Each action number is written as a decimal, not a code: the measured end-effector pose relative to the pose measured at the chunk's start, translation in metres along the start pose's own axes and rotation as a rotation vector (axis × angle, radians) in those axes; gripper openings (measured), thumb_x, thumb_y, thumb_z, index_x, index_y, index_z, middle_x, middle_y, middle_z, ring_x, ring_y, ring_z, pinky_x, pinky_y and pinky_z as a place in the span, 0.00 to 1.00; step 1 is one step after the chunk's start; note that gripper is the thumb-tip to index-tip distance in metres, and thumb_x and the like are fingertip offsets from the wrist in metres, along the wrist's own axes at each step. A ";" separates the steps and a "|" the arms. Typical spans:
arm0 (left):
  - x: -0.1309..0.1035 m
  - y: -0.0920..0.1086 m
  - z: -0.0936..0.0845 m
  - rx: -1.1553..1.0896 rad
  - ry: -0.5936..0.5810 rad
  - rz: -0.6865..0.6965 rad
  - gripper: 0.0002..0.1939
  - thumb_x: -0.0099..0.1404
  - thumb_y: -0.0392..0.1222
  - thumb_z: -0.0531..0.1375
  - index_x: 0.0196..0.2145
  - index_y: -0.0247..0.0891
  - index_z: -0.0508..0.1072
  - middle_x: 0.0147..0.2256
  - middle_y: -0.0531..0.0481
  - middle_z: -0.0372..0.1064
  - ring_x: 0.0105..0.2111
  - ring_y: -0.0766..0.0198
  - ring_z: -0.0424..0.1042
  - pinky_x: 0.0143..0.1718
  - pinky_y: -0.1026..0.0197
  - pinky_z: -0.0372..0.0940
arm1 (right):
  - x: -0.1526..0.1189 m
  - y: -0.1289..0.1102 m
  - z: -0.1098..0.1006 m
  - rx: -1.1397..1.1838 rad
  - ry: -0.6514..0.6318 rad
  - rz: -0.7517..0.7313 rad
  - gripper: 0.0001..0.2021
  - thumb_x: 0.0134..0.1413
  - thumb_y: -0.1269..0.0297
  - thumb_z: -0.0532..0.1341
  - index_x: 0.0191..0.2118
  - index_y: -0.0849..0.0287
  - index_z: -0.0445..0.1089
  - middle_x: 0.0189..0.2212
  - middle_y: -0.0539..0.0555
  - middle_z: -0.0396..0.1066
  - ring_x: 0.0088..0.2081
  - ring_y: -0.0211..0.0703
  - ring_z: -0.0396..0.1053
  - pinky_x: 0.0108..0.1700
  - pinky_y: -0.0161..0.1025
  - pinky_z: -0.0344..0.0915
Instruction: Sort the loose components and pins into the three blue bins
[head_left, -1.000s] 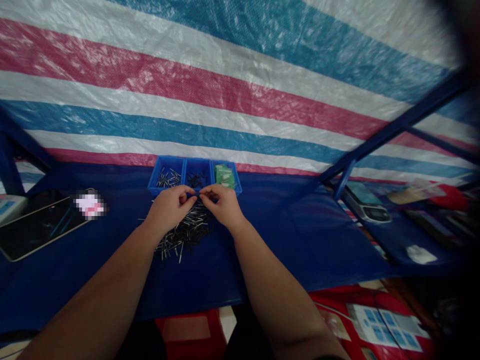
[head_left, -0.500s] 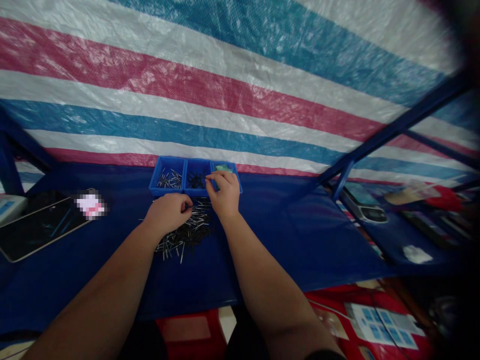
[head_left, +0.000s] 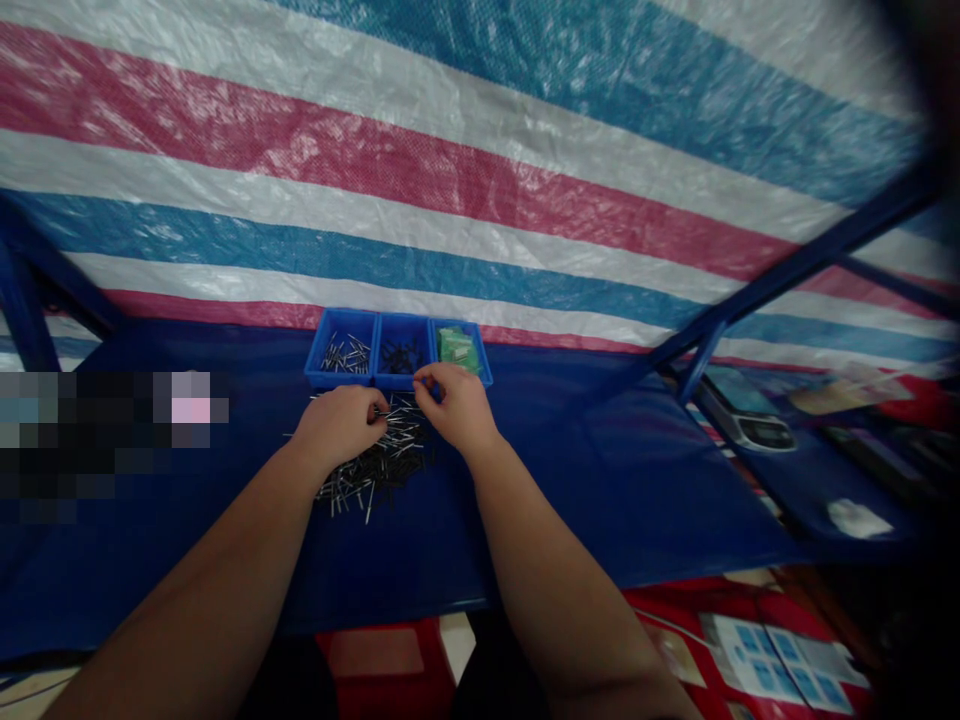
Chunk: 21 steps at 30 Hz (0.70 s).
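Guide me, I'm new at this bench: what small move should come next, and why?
Probably ease the right hand toward the left hand. The left fingers seem to pinch a thin piece by the loose pile; the right fingertips are close by, near the front edge of the blue tray. Whether they hold anything is unclear.

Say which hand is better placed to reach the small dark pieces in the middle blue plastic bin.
Probably the right hand: its fingertips are by the middle blue plastic bin, near the small dark pieces. The left hand is farther off, at the pile of thin silvery and black pieces.
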<state>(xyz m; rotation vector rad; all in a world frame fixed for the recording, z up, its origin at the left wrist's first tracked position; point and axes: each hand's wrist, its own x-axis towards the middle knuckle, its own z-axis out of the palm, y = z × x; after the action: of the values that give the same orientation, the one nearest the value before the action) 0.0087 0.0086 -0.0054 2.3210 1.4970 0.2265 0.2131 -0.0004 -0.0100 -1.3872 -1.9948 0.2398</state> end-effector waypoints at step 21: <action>-0.001 0.004 -0.002 0.070 0.019 -0.011 0.10 0.60 0.45 0.57 0.33 0.45 0.78 0.33 0.50 0.75 0.33 0.56 0.72 0.28 0.58 0.55 | -0.009 0.007 -0.010 -0.183 -0.398 0.270 0.03 0.53 0.66 0.66 0.35 0.55 0.77 0.30 0.50 0.78 0.30 0.38 0.70 0.31 0.35 0.57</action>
<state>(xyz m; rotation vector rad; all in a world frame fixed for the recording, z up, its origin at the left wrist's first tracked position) 0.0107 0.0071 -0.0021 2.3703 1.5506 0.1965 0.2262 -0.0078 -0.0095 -1.8448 -2.1825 0.4988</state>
